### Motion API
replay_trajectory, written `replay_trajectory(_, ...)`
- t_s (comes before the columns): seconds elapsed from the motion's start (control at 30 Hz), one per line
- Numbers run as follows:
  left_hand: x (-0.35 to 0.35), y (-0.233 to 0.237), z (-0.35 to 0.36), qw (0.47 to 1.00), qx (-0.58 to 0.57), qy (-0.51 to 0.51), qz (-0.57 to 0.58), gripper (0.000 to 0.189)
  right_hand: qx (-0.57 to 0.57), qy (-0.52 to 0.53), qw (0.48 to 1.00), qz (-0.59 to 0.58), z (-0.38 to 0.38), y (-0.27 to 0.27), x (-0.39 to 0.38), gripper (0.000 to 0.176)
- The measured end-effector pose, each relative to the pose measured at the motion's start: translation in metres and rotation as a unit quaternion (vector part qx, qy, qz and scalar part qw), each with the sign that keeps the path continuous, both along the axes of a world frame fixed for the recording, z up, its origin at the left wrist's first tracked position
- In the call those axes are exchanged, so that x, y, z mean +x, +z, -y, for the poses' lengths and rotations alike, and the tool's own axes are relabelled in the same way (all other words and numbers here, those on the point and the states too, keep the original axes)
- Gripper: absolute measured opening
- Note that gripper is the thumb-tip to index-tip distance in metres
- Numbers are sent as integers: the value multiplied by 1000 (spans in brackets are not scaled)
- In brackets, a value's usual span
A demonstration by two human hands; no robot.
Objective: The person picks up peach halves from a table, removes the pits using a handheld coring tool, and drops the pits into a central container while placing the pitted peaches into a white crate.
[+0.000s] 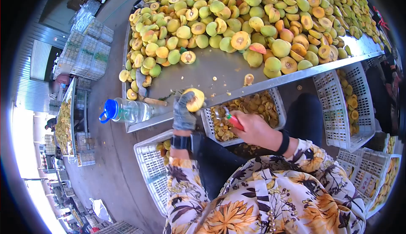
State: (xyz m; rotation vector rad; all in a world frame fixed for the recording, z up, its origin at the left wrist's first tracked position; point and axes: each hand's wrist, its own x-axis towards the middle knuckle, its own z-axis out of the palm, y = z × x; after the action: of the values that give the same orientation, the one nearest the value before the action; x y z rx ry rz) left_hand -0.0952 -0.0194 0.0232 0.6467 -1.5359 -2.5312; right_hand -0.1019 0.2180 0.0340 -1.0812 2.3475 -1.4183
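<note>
My left hand [183,112], in a grey glove, is closed around a halved peach [195,100], cut face up, just over the table's near edge. In my bare right hand [257,130] is a pitting tool [235,122] with a red and green handle and a metal tip. The tool is apart from the peach, above a white crate [277,103] of pits and fruit scraps. On the metal table [196,74] lies a big heap of halved peaches [253,22], many with pits showing. One small piece [248,79] rests near the edge.
A clear water bottle [127,110] with a blue lid lies at the table's left corner, near a knife [141,83] and a wooden handle [155,101]. Crates of fruit stand at my left [146,170] and right [330,119]. Another fruit table [65,128] is far left.
</note>
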Motion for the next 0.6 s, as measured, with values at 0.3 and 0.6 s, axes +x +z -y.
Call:
replay_trajectory(0.3,30,-44,-95,989,114,79,-41,48,53,-31,998,29,-17,-9,20,27)
replay_trajectory(0.6,33,-28,-144,971,-157,102,-145,35,33,-60,993,91,-31,-22,38,21)
